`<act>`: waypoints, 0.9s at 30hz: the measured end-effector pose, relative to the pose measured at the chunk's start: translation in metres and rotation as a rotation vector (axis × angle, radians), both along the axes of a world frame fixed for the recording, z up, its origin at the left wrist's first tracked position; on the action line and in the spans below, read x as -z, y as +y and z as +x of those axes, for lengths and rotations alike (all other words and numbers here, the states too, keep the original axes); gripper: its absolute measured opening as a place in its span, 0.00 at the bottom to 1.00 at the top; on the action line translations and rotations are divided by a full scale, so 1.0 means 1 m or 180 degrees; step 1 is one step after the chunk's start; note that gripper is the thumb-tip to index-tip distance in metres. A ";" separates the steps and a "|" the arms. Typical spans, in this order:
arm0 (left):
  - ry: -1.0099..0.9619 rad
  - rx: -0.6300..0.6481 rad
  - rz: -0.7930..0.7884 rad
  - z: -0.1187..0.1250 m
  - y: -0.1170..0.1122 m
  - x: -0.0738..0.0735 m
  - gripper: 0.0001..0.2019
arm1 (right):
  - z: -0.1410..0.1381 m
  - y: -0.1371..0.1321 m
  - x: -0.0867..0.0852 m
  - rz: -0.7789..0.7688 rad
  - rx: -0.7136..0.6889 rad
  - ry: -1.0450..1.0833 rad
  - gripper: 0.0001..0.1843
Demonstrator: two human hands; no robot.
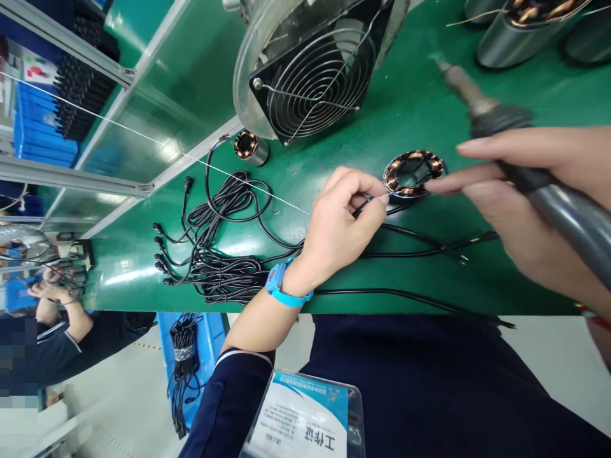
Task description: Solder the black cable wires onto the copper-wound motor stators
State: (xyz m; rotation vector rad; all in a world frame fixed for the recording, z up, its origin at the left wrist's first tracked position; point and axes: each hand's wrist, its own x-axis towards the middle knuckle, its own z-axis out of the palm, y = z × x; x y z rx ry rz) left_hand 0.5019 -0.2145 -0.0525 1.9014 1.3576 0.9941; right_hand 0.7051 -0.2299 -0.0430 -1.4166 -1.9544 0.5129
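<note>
A stator [397, 170] with copper coils round its ring stands on the green table, its open end facing up. My left hand [341, 219], wearing a blue wristband [286, 286], pinches a black cable [363, 207] at the stator's lower left edge; the cable's tip is hidden by my fingers. In my right hand [529, 197] is a soldering iron [506, 117], slightly blurred. Its tip points up and left, away from the stator, with a faint wisp of smoke. Fingertips of the right hand reach the stator's right side.
A fan with a wire guard [317, 98] stands behind. Another stator [251, 149] is by the metal frame. Bundled black cables [224, 273] lie left; larger stators [513, 38] stand back right. A blue bin [210, 343] and a co-worker's hands [55, 289] are at left.
</note>
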 end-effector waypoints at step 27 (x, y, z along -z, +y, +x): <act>-0.0701 0.0540 -0.2292 -0.017 0.011 -0.018 0.07 | -0.016 0.042 0.020 0.0634 -0.1028 0.0221 0.25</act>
